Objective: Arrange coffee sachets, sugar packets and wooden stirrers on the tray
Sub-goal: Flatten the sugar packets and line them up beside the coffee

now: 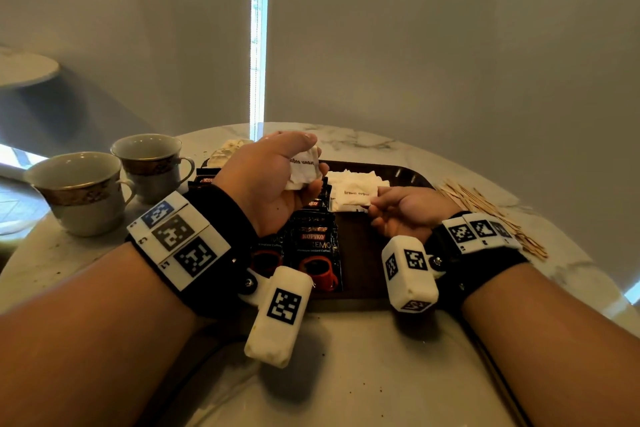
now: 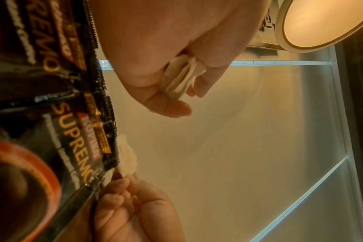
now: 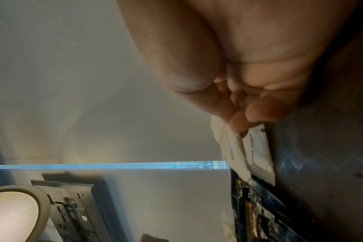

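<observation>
The left hand [image 1: 277, 180] clutches a bunch of sugar packets [image 1: 304, 166] at 11 o'clock over the tray [image 1: 412, 175], while the right hand [image 1: 408, 208] pinches one packet [image 1: 356, 193] lying there.

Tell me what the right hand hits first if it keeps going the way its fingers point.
Probably the white brown-sugar packets on the dark brown tray; the right hand already pinches one.

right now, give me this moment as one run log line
left hand grips sugar packets above tray | right hand pinches packet on tray | coffee sachets on tray | stirrers off tray
</observation>
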The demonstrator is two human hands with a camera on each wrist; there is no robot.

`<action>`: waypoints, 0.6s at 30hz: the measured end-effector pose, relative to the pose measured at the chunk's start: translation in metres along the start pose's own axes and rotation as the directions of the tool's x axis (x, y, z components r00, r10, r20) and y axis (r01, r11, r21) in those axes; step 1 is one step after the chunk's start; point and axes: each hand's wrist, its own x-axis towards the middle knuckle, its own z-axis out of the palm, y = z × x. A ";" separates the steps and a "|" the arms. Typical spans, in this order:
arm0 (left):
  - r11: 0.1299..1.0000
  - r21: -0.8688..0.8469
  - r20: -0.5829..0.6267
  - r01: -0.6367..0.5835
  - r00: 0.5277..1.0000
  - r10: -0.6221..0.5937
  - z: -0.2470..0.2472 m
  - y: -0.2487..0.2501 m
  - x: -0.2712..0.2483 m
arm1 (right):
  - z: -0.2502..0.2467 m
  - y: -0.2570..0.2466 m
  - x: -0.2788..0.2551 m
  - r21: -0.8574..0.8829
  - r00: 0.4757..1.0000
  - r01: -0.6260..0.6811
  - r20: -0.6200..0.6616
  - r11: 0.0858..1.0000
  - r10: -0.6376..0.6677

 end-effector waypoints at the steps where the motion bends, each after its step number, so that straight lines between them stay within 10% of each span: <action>1: 1.000 -0.002 0.001 0.000 1.000 0.000 0.000 0.000 0.000 | 0.001 0.001 0.000 -0.024 1.000 -0.002 0.010 1.000 0.002; 18: 1.000 -0.004 0.009 0.031 0.999 -0.031 0.002 0.001 -0.002 | 0.007 -0.001 -0.004 -0.256 0.998 -0.048 -0.050 0.966 0.036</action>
